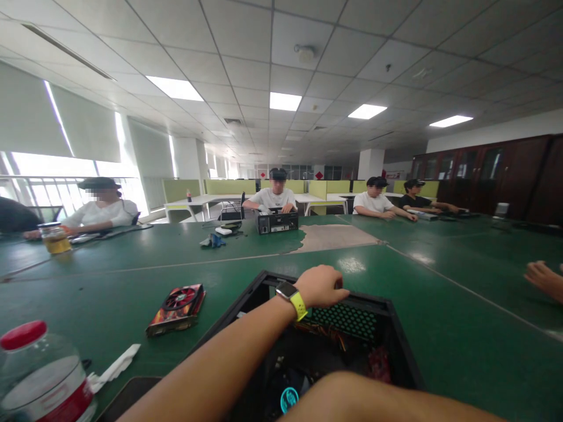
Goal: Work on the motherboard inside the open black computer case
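Left hand [323,286] curled over far rim of open case [398,340] — wires [324,336] inside; right hand hidden.

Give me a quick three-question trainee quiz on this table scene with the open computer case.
1. Multiple choice: which part of the black computer case does the left hand grip? A) the far rim B) the near rim C) the floor inside
2. True or false: the red graphics card lies inside the case.
3. Fill in: the water bottle has a ____ cap.

Key:
1. A
2. False. It lies on the green table, to the left of the case.
3. Red
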A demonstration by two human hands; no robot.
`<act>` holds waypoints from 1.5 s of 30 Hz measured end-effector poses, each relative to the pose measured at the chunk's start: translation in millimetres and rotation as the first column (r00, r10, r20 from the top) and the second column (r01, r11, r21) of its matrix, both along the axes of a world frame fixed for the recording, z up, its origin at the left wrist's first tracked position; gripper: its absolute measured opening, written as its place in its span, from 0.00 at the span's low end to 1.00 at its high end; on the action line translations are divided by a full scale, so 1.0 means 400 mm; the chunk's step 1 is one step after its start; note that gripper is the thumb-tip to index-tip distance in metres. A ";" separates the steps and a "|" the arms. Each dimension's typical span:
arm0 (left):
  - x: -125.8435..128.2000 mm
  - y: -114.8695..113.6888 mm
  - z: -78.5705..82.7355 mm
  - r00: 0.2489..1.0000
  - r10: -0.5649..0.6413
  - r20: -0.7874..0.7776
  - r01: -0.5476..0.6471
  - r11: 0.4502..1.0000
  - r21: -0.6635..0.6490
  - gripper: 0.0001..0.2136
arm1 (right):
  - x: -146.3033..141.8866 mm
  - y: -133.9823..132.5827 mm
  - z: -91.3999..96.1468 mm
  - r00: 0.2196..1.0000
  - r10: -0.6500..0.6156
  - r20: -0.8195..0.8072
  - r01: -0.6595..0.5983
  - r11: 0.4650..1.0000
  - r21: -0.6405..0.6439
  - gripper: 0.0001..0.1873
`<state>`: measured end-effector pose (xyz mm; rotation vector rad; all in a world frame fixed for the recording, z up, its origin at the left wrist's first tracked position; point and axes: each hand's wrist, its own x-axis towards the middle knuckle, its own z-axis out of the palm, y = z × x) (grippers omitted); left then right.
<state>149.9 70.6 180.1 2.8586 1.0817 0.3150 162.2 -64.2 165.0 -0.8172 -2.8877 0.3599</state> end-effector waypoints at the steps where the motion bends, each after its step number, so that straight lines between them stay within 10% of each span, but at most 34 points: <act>1: -0.033 -0.010 -0.003 0.999 -0.020 -0.028 0.020 1.000 0.000 0.17 | 0.010 0.034 0.002 0.999 0.041 0.031 -0.037 0.994 -0.099 0.18; 5: -0.146 -0.032 -0.031 0.935 -0.146 -0.323 0.065 0.966 -0.249 0.14 | 0.104 0.116 0.000 0.966 0.009 0.257 0.133 0.839 -0.527 0.15; 9: -0.167 -0.043 -0.066 0.772 -0.208 -0.600 -0.052 0.921 -0.386 0.23 | 0.248 0.071 -0.023 0.867 -0.368 0.337 0.435 0.888 -0.149 0.12; 12: -0.138 -0.055 -0.082 0.701 -0.319 -0.638 -0.012 0.889 -0.458 0.27 | 0.343 0.011 -0.050 0.859 -0.488 0.156 0.509 0.848 -0.148 0.15; 17: -0.103 -0.096 -0.076 0.601 -0.315 -0.734 0.133 0.946 -0.296 0.16 | 0.422 -0.002 -0.116 0.911 -0.358 -0.203 0.365 0.931 -0.005 0.25; 22: -0.103 -0.114 -0.039 0.613 -0.272 -0.741 0.134 0.961 -0.242 0.15 | 0.465 0.102 -0.123 0.910 -0.366 -0.196 0.361 0.930 -0.064 0.28; 25: -0.084 -0.106 -0.038 0.661 -0.230 -0.714 0.097 0.970 -0.222 0.14 | 0.453 0.187 -0.068 0.903 -0.430 0.003 0.421 0.884 -0.201 0.25; 28: -0.042 -0.093 -0.064 0.632 -0.200 -0.749 0.035 0.972 -0.230 0.16 | 0.376 0.261 -0.022 0.822 -0.454 0.344 0.491 0.871 -0.024 0.17; 33: -0.006 -0.053 -0.098 0.599 -0.222 -0.769 0.027 0.966 -0.258 0.15 | 0.216 0.352 -0.088 0.568 -0.528 0.631 0.569 0.806 0.162 0.24; 37: -0.033 -0.003 -0.099 0.681 -0.288 -0.673 0.064 0.939 -0.338 0.13 | 0.198 0.396 -0.194 0.522 -0.547 0.655 0.643 0.757 0.119 0.30; 41: -0.040 0.015 -0.122 0.715 -0.363 -0.598 -0.125 0.775 -0.619 0.04 | 0.219 0.396 -0.218 0.573 -0.611 0.546 0.664 0.737 0.128 0.28; 45: -0.022 -0.005 -0.143 0.678 -0.373 -0.634 0.059 0.887 -0.458 0.07 | 0.201 0.373 -0.183 0.660 -0.661 0.356 0.661 0.737 0.144 0.17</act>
